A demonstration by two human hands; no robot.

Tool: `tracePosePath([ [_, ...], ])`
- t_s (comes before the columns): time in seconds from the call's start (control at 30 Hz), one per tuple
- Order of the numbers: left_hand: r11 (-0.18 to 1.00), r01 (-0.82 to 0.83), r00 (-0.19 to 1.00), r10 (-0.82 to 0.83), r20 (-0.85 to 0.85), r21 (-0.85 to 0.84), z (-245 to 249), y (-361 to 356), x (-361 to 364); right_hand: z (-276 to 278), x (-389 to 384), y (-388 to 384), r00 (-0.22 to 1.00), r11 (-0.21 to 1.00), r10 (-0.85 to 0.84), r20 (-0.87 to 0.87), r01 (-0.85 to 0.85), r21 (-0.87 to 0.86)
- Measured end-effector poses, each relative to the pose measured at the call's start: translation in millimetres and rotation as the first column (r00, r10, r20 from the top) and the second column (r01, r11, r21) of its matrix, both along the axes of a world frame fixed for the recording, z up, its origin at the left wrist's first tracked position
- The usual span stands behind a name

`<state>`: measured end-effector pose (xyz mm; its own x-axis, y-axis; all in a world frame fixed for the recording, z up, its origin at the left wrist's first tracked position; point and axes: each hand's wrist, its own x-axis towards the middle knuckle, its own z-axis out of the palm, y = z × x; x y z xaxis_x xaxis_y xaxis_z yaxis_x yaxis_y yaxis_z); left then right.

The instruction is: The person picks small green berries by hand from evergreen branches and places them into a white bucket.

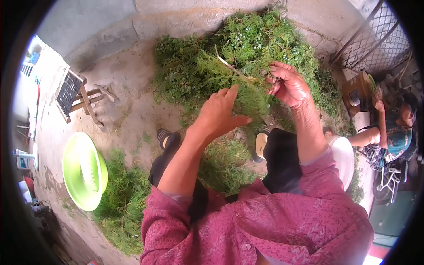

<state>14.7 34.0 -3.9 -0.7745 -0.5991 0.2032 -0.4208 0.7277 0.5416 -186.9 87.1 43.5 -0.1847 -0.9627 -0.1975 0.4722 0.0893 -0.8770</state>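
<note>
Left hand: the left hand (pixel 216 114) is half open, thumb spread from the fingers, beside feathery green foliage; whether it grips any is unclear.
Right hand: the right hand (pixel 289 84) is partly closed, fingertips pinched at the greenery by the pale-stemmed branch (pixel 234 70).
Branch: above the floor (pixel 130 97), in front of the large leafy heap (pixel 265 39), which carries pale berries and lies against the wall (pixel 176 20).
Cuttings: a loose pile (pixel 225 165) between the legs; another pile (pixel 121 198) beside the green basin (pixel 85 171).
Basin: tilted, at left.
Stool: the folding stool (pixel 79 97) stands beyond the basin.
Far right: another person (pixel 395 128) sits near a cardboard box (pixel 357 90).
</note>
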Motion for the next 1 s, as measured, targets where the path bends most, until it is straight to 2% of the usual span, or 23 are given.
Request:
tracePosePath([
  [0.03,0.986,0.041,0.997,-0.030,-0.066,0.160,2,-1,-6,2,4,1,0.997,0.999,0.007,0.074,-0.003,-0.051],
  [0.07,0.946,0.091,0.990,-0.051,-0.133,0.312,3,-3,-11,-2,4,0,0.979,0.988,0.109,0.172,-0.088,-0.128],
  [0.1,0.947,0.094,0.991,-0.058,-0.123,0.307,1,-5,-16,-3,7,-2,0.978,0.988,0.104,0.182,-0.080,-0.136],
  [0.17,0.766,0.302,0.921,-0.080,-0.382,0.568,-4,-8,-24,0,16,-8,0.933,0.965,0.205,0.294,-0.143,-0.221],
  [0.2,0.767,0.300,0.923,-0.084,-0.375,0.567,1,-6,-27,1,16,-11,0.904,0.934,0.301,0.304,-0.216,-0.283],
  [0.27,0.581,0.111,0.912,0.263,-0.316,0.806,13,-2,-32,7,21,-13,0.905,0.937,0.293,0.309,-0.209,-0.278],
  [0.3,0.586,0.108,0.916,0.256,-0.310,0.803,7,-6,-33,8,21,-13,0.907,0.942,0.285,0.311,-0.204,-0.268],
  [0.37,0.662,0.040,0.839,0.385,-0.385,0.749,-8,-19,-34,4,12,-14,0.926,0.937,0.264,0.271,-0.179,-0.299],
  [0.4,0.482,0.159,0.694,0.567,-0.445,0.862,-1,-14,-35,5,7,-13,0.977,0.968,0.143,0.160,-0.104,-0.227],
  [0.43,0.491,0.155,0.698,0.560,-0.446,0.857,3,-16,-33,7,2,-11,0.999,0.986,0.025,0.036,-0.019,-0.166],
  [0.5,0.496,0.289,0.661,0.515,-0.545,0.819,10,-26,-26,10,-9,-6,1.000,0.984,-0.011,0.030,0.016,-0.180],
  [0.57,0.483,0.299,0.657,0.522,-0.545,0.823,2,-35,-23,6,-27,1,0.985,0.969,-0.172,0.002,0.169,-0.182],
  [0.6,0.471,0.316,0.638,0.537,-0.552,0.824,2,-36,-22,2,-34,2,0.970,0.953,-0.243,0.026,0.243,-0.178],
  [0.63,0.457,0.333,0.620,0.552,-0.557,0.825,3,-37,-21,0,-41,6,0.968,0.951,-0.247,0.033,0.249,-0.186],
  [0.67,0.462,0.331,0.626,0.545,-0.558,0.823,4,-36,-21,-3,-47,9,0.951,0.942,-0.292,0.099,0.304,-0.142],
  [0.7,0.420,0.399,0.595,0.558,-0.579,0.815,7,-35,-21,-4,-51,12,0.928,0.930,-0.336,0.163,0.354,-0.094],
  [0.73,0.376,0.465,0.562,0.575,-0.595,0.802,9,-34,-21,-6,-53,14,0.921,0.925,-0.341,0.188,0.364,-0.107],
  [0.77,0.377,0.461,0.567,0.571,-0.594,0.803,8,-35,-22,-8,-54,15,0.919,0.924,-0.343,0.194,0.368,-0.108],
  [0.83,0.293,0.453,0.590,0.610,-0.529,0.842,5,-36,-23,-11,-51,15,0.949,0.941,-0.314,0.013,0.313,-0.130],
  [0.87,0.292,0.449,0.596,0.607,-0.526,0.845,4,-35,-24,-14,-48,13,0.962,0.956,-0.272,-0.039,0.265,-0.125],
  [0.9,0.269,0.441,0.607,0.613,-0.505,0.856,6,-35,-26,-14,-43,12,0.961,0.955,-0.275,-0.033,0.269,-0.125],
  [0.97,0.245,0.428,0.622,0.618,-0.481,0.870,5,-36,-27,-11,-35,12,0.991,0.987,-0.128,0.027,0.130,-0.094],
  [1.0,0.215,0.439,0.603,0.649,-0.464,0.872,2,-40,-26,-7,-37,12,0.984,0.978,-0.178,0.012,0.179,-0.104],
])
